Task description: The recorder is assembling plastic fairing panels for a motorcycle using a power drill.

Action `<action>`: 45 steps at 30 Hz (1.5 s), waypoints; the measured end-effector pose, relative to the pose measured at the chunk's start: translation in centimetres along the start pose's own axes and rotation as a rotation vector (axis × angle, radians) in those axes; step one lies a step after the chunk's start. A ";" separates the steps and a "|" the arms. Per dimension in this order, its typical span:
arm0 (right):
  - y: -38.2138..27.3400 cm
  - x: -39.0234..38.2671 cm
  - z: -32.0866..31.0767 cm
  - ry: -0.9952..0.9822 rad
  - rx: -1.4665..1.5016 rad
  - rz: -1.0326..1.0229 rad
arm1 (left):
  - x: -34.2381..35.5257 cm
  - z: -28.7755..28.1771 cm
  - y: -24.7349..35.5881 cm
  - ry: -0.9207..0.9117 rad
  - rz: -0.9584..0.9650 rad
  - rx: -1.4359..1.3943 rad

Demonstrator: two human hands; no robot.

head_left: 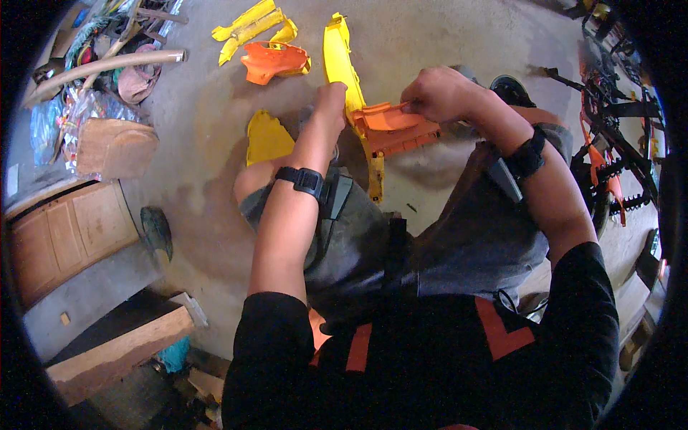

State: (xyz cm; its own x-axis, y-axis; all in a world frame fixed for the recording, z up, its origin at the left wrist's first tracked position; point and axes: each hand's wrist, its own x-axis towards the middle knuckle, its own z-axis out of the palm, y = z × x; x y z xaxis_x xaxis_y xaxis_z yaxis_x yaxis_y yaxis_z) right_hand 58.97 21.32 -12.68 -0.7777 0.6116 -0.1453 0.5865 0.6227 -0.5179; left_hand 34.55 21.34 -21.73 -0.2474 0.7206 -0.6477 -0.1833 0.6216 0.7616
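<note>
A long yellow plastic panel (339, 57) stretches away from between my knees, with a narrow tab at its near end. My left hand (331, 104) is closed at its left edge; the fingertips are hidden behind the hand and wrist. An orange plastic panel (401, 129) with a ribbed lower edge lies across the yellow one and reaches to the right. My right hand (438, 94) pinches its upper right corner between thumb and fingers. The two panels touch or overlap near the middle. Black straps with small devices circle both wrists.
Yellow panels (251, 27) and an orange shell (276, 61) lie ahead on the concrete floor. Another yellow piece (268, 137) is beside my left knee. Wooden doors (72, 229), a pole (107, 69) and clutter line the left; a black metal frame (620, 143) stands right.
</note>
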 end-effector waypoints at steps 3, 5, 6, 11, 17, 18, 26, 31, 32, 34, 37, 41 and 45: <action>0.2 0.1 0.2 0.008 -0.001 0.008 | -1.0 0.4 0.4 -0.021 0.004 -0.041; 0.2 0.5 0.5 0.010 -0.009 0.013 | -0.6 0.2 0.1 -0.030 0.021 -0.091; 0.1 0.5 0.5 0.000 0.005 0.028 | -0.9 0.5 0.2 -0.040 0.024 -0.115; 0.5 1.3 1.1 -0.018 0.020 0.037 | -0.5 0.5 0.1 -0.027 -0.072 -0.059; 0.5 1.8 1.6 0.012 0.014 0.044 | -0.6 0.4 0.1 -0.002 -0.082 -0.018; 0.6 1.8 1.7 0.011 0.013 0.048 | -1.1 0.7 0.5 0.009 -0.086 -0.004; 0.9 2.0 1.9 -0.013 0.033 0.116 | -2.8 0.4 1.2 -0.059 -0.103 -0.080; 1.6 1.8 2.6 0.061 0.034 0.132 | -2.5 0.2 1.3 -0.135 -0.149 -0.092; 1.7 1.8 2.7 0.064 0.029 0.134 | -2.7 0.1 1.2 -0.190 -0.140 -0.137; 1.1 2.0 2.3 0.010 0.029 0.191 | -2.6 -0.1 1.1 -0.238 -0.123 -0.172; 1.0 2.1 1.9 -0.019 0.035 0.177 | -2.3 -0.1 1.1 -0.223 -0.106 -0.125; 0.7 1.8 1.6 0.012 0.077 0.135 | -1.9 -0.5 1.1 -0.185 -0.101 -0.034; 1.2 1.7 1.6 0.025 0.015 0.074 | -1.7 -0.7 1.3 -0.172 -0.101 -0.015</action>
State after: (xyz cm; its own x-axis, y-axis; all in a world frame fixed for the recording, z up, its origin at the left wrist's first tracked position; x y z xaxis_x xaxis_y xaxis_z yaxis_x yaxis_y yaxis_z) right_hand 57.98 22.28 -14.91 -0.7266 0.6676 -0.1623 0.6382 0.5683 -0.5195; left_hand 34.12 20.70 -19.60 -0.0613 0.6977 -0.7137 -0.2137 0.6893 0.6922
